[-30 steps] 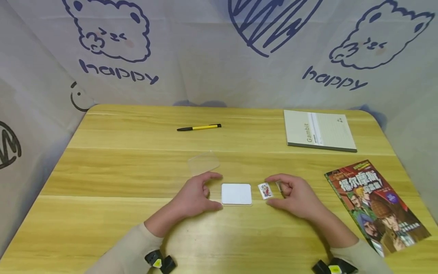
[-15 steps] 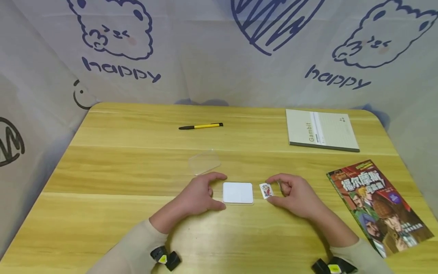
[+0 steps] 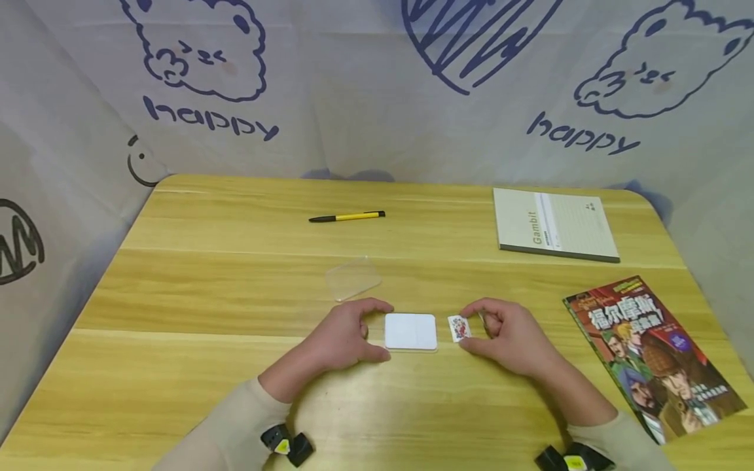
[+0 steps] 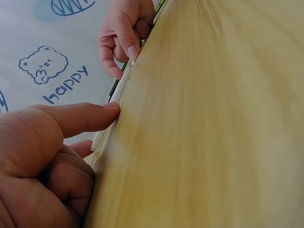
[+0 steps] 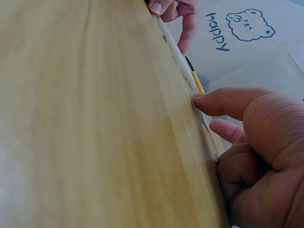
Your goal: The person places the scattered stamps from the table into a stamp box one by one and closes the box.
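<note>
A flat, rounded rectangular white piece in a thin clear plastic tray [image 3: 410, 331] lies mid-table. My left hand [image 3: 338, 337] holds the tray's left end, thumb at the near corner and index finger at the far one. In the left wrist view, the left thumb [image 4: 90, 118] touches the tray's thin edge. Just right of the tray is a small white card with a coloured picture [image 3: 458, 328]; the thumb and index finger of my right hand [image 3: 512, 337] pinch its near and far edges. A pale sliver shows behind the right index finger; its kind is unclear.
A clear plastic sheet or lid [image 3: 353, 279] lies behind the left hand. Further back is a yellow and black pen [image 3: 347, 217]. At the right are a Gambit notebook [image 3: 554, 222] and a comic-style book [image 3: 650, 360]. A printed cloth [image 3: 400, 131] hangs behind the table.
The left fingertips have slid slightly right onto the tray's corners. The right thumb and index finger have closed in on the small card. The head view has shifted slightly.
</note>
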A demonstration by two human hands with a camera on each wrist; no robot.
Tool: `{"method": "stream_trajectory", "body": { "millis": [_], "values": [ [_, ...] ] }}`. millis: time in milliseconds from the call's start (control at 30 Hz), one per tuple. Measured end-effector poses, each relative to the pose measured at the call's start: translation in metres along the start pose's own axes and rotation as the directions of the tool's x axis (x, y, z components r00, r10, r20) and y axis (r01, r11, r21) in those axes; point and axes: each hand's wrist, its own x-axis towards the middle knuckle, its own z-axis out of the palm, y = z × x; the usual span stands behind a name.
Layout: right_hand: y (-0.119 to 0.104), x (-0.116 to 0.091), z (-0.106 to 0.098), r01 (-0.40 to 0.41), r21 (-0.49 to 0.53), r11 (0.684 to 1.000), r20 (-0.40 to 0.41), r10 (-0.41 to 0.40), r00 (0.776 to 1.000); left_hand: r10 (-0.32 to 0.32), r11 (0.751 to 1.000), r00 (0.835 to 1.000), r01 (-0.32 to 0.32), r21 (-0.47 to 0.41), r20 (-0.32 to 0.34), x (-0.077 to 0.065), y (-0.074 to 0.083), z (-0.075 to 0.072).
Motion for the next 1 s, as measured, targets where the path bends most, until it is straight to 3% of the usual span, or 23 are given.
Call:
{"method": "stream_trajectory", "body": {
  "millis": [333, 600, 1000],
  "values": [
    [-0.005, -0.006, 0.002, 0.002, 0.145, 0.989, -0.056, 0.006, 0.998, -0.002, 1.000, 1.000, 0.002, -0.022, 0.002, -0.001, -0.001, 0.002],
    [-0.019, 0.002, 0.012, 0.073, 0.199, 0.977, -0.052, -0.064, 0.997, -0.004, 1.000, 1.000, 0.004, -0.011, -0.002, -0.001, 0.000, 0.001],
    [-0.040, 0.021, 0.042, 0.088, 0.158, 0.984, -0.005, -0.088, 0.996, 0.004, 1.000, 1.000, -0.004, 0.001, -0.004, -0.001, 0.000, 0.000]
  ]
}}
